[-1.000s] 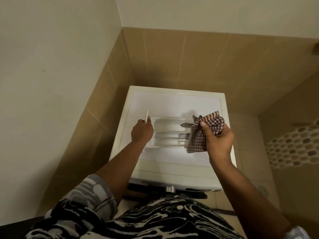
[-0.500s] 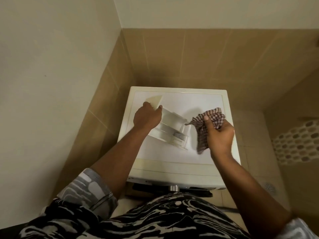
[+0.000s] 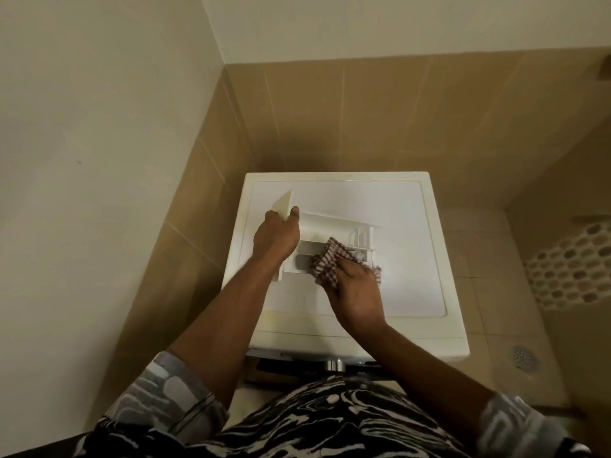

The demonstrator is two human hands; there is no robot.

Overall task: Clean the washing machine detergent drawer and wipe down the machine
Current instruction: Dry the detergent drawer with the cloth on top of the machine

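A white plastic detergent drawer [image 3: 334, 239] lies on the flat top of the white washing machine [image 3: 406, 226], toward its left side. The left hand [image 3: 276, 238] grips the drawer's cream front panel at the far left end. The right hand [image 3: 355, 290] clutches a red-and-white checked cloth [image 3: 327, 262], pressing it into a near compartment.

A home laundry corner; tan wall tiles [image 3: 363, 120] back a white washing machine [image 3: 400, 223]. A floor drain [image 3: 524, 358] lies beside it.
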